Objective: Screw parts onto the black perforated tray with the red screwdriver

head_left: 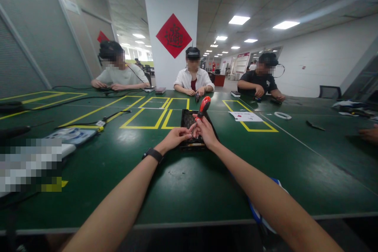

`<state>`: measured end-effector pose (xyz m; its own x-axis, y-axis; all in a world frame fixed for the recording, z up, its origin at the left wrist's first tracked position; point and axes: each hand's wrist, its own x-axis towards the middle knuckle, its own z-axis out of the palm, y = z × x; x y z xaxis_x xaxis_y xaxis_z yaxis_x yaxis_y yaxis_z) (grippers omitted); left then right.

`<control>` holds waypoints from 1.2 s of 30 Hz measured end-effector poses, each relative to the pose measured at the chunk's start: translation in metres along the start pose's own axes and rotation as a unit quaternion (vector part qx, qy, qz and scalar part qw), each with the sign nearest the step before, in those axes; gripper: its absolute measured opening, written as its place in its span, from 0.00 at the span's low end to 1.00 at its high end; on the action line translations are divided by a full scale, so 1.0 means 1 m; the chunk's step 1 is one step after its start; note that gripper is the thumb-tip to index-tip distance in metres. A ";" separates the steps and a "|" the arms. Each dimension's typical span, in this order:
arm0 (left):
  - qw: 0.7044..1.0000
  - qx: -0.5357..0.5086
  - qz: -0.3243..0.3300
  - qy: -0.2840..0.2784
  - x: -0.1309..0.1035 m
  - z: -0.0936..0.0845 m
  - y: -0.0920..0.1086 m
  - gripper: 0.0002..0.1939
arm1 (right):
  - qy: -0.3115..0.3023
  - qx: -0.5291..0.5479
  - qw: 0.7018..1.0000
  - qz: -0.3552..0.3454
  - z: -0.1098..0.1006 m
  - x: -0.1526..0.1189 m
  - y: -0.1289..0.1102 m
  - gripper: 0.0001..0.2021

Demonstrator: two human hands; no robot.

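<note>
A screwdriver [203, 107] with a red and black handle is tilted, its handle up and its shaft running down to the left. My right hand [205, 130] is closed round it below the handle. My left hand [177, 137], with a black band on the wrist, has its fingers pinched by the lower end of the shaft; what they hold is too small to make out. Beneath both hands lies an open black case [212, 124] on the green table [183, 189]. The hands hide part of its inside.
Three people sit across the table, their hands on or near it. Cables and a pouch [72, 136] lie at the left. A paper sheet [246, 116], a white ring [282, 115] and a dark tool [315, 125] are at the right. Another person's hand [369, 134] shows at the right edge.
</note>
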<state>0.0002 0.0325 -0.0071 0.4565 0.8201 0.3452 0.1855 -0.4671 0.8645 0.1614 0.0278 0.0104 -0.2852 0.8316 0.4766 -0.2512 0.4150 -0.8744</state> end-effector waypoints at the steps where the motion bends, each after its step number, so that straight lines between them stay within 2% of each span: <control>1: 1.000 0.010 0.003 0.015 0.000 0.001 -0.001 0.15 | 0.001 -0.003 1.000 -0.002 0.001 0.000 -0.001 0.20; 3: 0.999 0.025 0.004 0.042 0.001 0.002 -0.002 0.15 | 0.000 -0.006 1.000 -0.004 0.002 -0.001 -0.002 0.20; 5: 0.999 0.028 -0.002 0.044 0.001 0.003 -0.003 0.15 | -0.002 -0.008 1.000 -0.006 0.003 -0.002 -0.003 0.20; 14: 0.999 -0.027 -0.017 -0.024 -0.002 -0.002 0.003 0.14 | -0.014 -0.011 1.000 0.008 0.001 -0.001 -0.003 0.20; 19: 1.000 -0.001 -0.010 0.015 -0.001 -0.001 0.002 0.15 | -0.003 -0.012 1.000 -0.011 0.001 -0.001 -0.003 0.20; 23: 0.999 0.015 -0.023 0.026 0.000 0.000 -0.002 0.15 | 0.004 -0.010 1.000 -0.010 0.003 -0.002 -0.004 0.19; 30: 0.996 -0.067 -0.042 -0.031 -0.002 -0.004 0.003 0.16 | 0.011 0.023 1.000 0.011 -0.001 0.000 -0.001 0.18; 36: 0.999 -0.007 -0.033 0.027 -0.002 -0.001 0.002 0.16 | 0.018 0.013 1.000 -0.011 0.001 -0.001 0.000 0.17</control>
<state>-0.0011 0.0307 -0.0057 0.3968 0.8652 0.3068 0.2004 -0.4078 0.8908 0.1607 0.0264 0.0103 -0.2459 0.8350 0.4923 -0.2809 0.4247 -0.8606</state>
